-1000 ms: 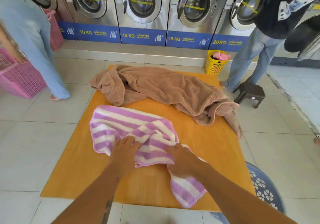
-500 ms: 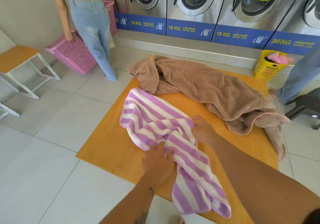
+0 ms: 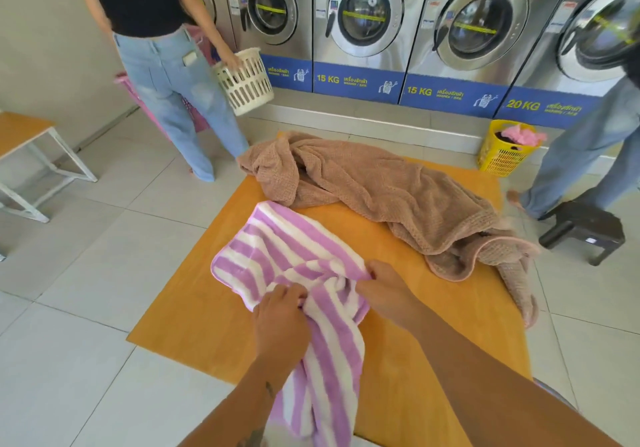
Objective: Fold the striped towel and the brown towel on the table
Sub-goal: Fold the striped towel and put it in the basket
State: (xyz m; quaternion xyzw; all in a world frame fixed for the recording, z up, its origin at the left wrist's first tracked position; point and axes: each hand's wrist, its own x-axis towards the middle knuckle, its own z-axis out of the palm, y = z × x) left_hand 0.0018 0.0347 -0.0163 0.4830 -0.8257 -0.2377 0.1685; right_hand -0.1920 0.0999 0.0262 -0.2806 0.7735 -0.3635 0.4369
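**Both grips pinch the striped towel**

The left grip [image 3: 280, 322] and the right grip [image 3: 384, 291] sit close together, fingers curled and pinching bunched folds of the striped towel [image 3: 277, 249]. Beyond them the towel lies flat on the table [image 3: 194, 318]; on their near side it hangs over the table's near edge. The brown towel [image 3: 381, 187] lies crumpled beyond and right of the right grip, one end drooping off the right edge. Bare table shows left of the left grip and right of the right grip.

left hand [image 3: 281, 322] gripping, right hand [image 3: 382, 289] pinching, close together
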